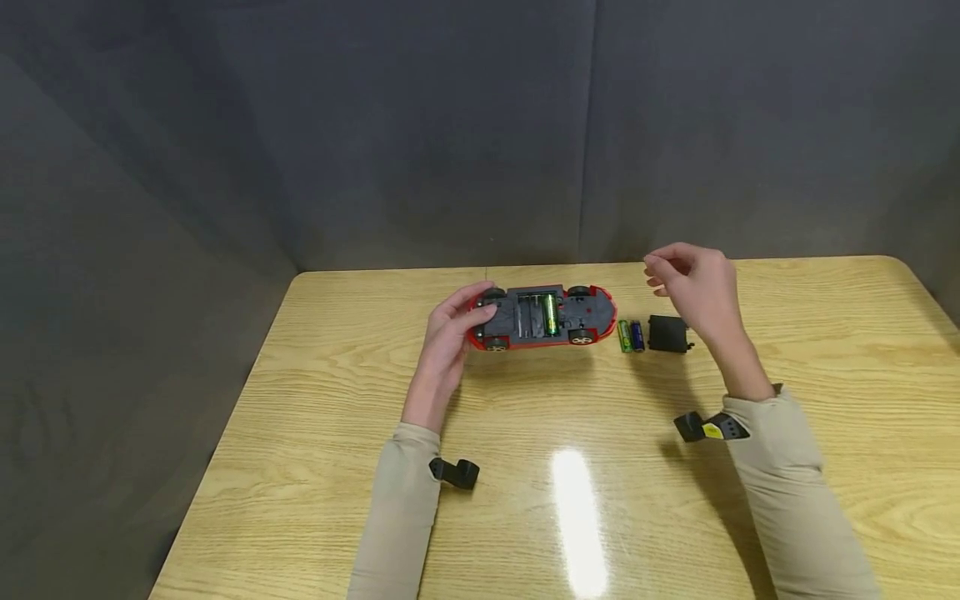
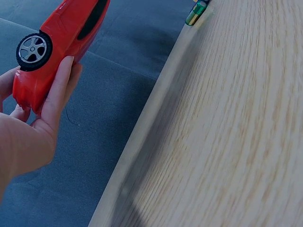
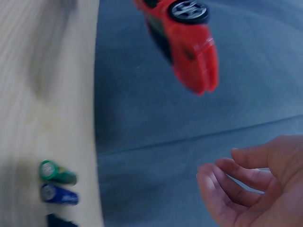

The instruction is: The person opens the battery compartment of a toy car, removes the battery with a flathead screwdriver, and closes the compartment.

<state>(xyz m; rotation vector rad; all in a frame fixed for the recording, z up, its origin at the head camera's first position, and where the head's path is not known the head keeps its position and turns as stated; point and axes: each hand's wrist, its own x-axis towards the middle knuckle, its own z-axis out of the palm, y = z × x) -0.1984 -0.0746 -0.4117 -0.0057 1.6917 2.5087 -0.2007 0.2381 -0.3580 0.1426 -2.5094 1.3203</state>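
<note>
My left hand (image 1: 447, 332) grips one end of a red toy car (image 1: 588, 313), its thumb lying across the dark underside, which faces the head camera. The car is held above the table. In its uncovered battery compartment a green battery (image 1: 551, 315) sits in the right part; the slots left of it show bare. The left wrist view has the car's red body (image 2: 61, 35) and a wheel. My right hand (image 1: 703, 290) hovers to the right of the car with loosely bent fingers and nothing in them; the right wrist view shows a gap between thumb and fingers.
A green battery (image 1: 625, 336) and a blue battery (image 1: 637, 335) lie side by side on the wooden table (image 1: 337, 433), right of the car. Beside them is a black battery cover (image 1: 667, 333). A dark cloth (image 1: 420, 133) hangs behind the table's far edge.
</note>
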